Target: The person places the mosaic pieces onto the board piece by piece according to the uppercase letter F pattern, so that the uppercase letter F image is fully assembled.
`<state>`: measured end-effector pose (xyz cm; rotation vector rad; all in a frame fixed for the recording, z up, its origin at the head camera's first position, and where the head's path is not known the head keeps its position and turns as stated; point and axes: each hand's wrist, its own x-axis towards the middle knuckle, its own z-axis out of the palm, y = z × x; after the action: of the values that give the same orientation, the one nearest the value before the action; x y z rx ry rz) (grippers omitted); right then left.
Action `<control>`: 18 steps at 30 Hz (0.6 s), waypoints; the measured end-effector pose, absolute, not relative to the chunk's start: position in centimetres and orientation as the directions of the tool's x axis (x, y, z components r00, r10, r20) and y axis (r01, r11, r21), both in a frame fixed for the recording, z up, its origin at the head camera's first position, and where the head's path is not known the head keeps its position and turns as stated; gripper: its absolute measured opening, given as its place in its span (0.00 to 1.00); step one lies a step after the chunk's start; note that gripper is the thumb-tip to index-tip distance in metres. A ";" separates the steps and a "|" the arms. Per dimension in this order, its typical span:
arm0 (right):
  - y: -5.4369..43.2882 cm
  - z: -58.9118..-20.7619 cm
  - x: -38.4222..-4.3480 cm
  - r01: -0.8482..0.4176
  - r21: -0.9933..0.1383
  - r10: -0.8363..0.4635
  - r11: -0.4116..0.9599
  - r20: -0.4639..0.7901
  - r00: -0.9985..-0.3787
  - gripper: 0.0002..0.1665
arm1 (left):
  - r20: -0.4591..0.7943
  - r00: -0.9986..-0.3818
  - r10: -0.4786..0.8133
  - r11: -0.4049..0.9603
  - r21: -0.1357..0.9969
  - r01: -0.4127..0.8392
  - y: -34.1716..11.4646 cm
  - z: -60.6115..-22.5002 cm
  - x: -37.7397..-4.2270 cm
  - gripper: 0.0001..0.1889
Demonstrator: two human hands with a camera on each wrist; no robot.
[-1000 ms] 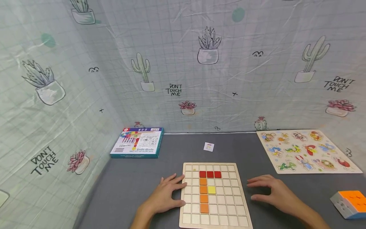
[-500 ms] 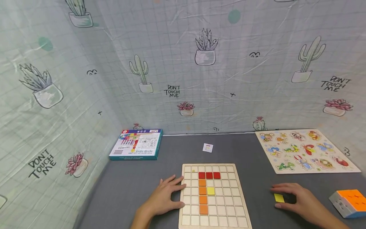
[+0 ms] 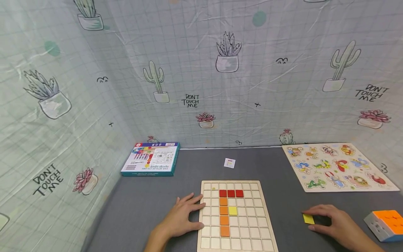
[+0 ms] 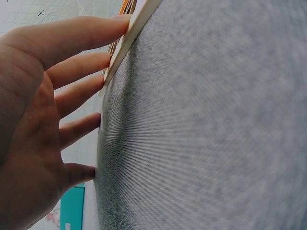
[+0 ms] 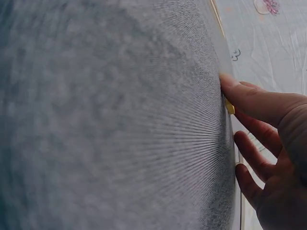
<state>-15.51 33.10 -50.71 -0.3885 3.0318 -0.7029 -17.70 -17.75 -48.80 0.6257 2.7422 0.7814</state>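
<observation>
A wooden grid board (image 3: 214, 242) lies on the grey table, with a row of red tiles (image 3: 231, 193), a column of orange tiles (image 3: 224, 220) and one yellow tile in its cells. My left hand (image 3: 181, 217) rests at its left edge, fingers spread, and the left wrist view shows the thumb (image 4: 86, 36) touching the rim. Right of the board, a loose yellow square tile (image 3: 308, 219) lies on the table. My right hand (image 3: 338, 225) pinches it between index finger and thumb; the right wrist view shows only a sliver of the tile (image 5: 230, 106), beside the thumb.
Beyond the right hand lies a wooden insect puzzle board (image 3: 341, 166). An orange-topped puzzle cube (image 3: 385, 225) stands close to the right wrist. At the back left is a flat box (image 3: 151, 159), and a small printed card (image 3: 229, 163) lies behind the grid board.
My right hand has moved right, away from the board, and its finger and thumb have come to the yellow tile, which was not visible at first. The left hand has stayed put.
</observation>
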 end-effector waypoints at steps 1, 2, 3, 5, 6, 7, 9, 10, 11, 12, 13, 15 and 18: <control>33.1 -50.7 -15.6 -0.231 -0.434 -0.236 0.871 0.043 -0.971 0.21 | -0.095 -0.885 0.457 0.768 0.544 0.338 -17.8 -48.8 -17.7 0.34; 33.1 -50.7 -15.6 -0.221 -0.434 -0.231 0.873 0.032 -0.973 0.21 | -0.095 -0.884 0.457 0.767 0.546 0.337 -17.8 -48.8 -17.7 0.34; 33.1 -50.7 -15.7 -0.216 -0.435 -0.228 0.874 0.026 -0.973 0.20 | -0.096 -0.884 0.457 0.767 0.547 0.337 -17.8 -48.8 -17.7 0.34; 33.1 -50.6 -15.8 -0.211 -0.434 -0.226 0.876 0.017 -0.974 0.20 | -0.094 -0.884 0.457 0.766 0.547 0.338 -17.7 -48.7 -17.7 0.34; 33.1 -50.6 -15.8 -0.210 -0.434 -0.226 0.876 0.015 -0.974 0.19 | -0.093 -0.884 0.457 0.766 0.547 0.338 -17.7 -48.7 -17.7 0.34; 33.1 -50.6 -15.9 -0.209 -0.434 -0.226 0.877 0.013 -0.974 0.19 | -0.092 -0.884 0.458 0.766 0.546 0.340 -17.7 -48.7 -17.7 0.34; 33.2 -50.7 -15.9 -0.216 -0.434 -0.230 0.874 0.020 -0.973 0.18 | -0.091 -0.885 0.457 0.767 0.543 0.340 -17.7 -48.7 -17.6 0.34; 33.2 -50.7 -15.9 -0.218 -0.436 -0.231 0.873 0.023 -0.973 0.18 | -0.091 -0.885 0.456 0.769 0.541 0.341 -17.7 -48.7 -17.6 0.34; 33.2 -50.7 -15.9 -0.220 -0.438 -0.232 0.871 0.027 -0.972 0.17 | -0.091 -0.886 0.456 0.770 0.540 0.341 -17.7 -48.7 -17.6 0.34; 33.2 -50.8 -15.9 -0.223 -0.441 -0.233 0.869 0.031 -0.972 0.17 | -0.091 -0.886 0.455 0.771 0.538 0.340 -17.7 -48.7 -17.6 0.34; 33.2 -50.8 -15.8 -0.226 -0.446 -0.235 0.866 0.036 -0.971 0.17 | -0.090 -0.886 0.454 0.771 0.537 0.341 -17.7 -48.7 -17.6 0.34; 33.2 -50.8 -15.8 -0.236 -0.455 -0.244 0.859 0.044 -0.969 0.16 | -0.090 -0.886 0.454 0.771 0.538 0.340 -17.8 -48.7 -17.6 0.34; 33.2 -50.8 -15.8 -0.266 -0.474 -0.267 0.840 0.066 -0.961 0.14 | -0.093 -0.884 0.459 0.769 0.539 0.342 -17.7 -48.6 -17.6 0.34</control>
<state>-15.79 33.22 -50.81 -0.4362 3.0101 -0.7747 -17.60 -17.74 -48.62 0.6296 2.7446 0.7738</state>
